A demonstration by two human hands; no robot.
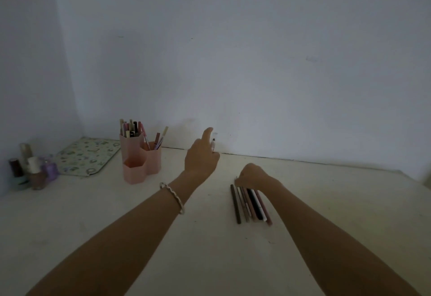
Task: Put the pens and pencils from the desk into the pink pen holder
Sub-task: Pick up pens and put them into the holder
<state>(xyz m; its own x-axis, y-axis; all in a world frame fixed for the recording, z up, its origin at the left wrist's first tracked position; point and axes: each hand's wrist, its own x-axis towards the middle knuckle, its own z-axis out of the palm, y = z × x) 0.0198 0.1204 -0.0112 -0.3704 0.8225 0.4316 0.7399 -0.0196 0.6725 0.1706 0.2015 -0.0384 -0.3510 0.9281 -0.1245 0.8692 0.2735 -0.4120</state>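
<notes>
On the table (93, 214), right of centre: pens and pencils (250, 203) lie side by side in a row.
Right hand (253, 175): knuckles up over the row's far ends, fingers curled down onto them; I cannot tell whether they pinch one.
Left hand (200, 155): raised between the row and the holder, forefinger straight up, other fingers curled round a white pen (213, 145) held upright.
Pink pen holder (140, 155): left of the hands, near the wall; its two taller tubes hold pens.
Far left: small bottles (28, 169) beside a patterned pad (88, 155).
Left wrist: a bracelet (172, 199).
</notes>
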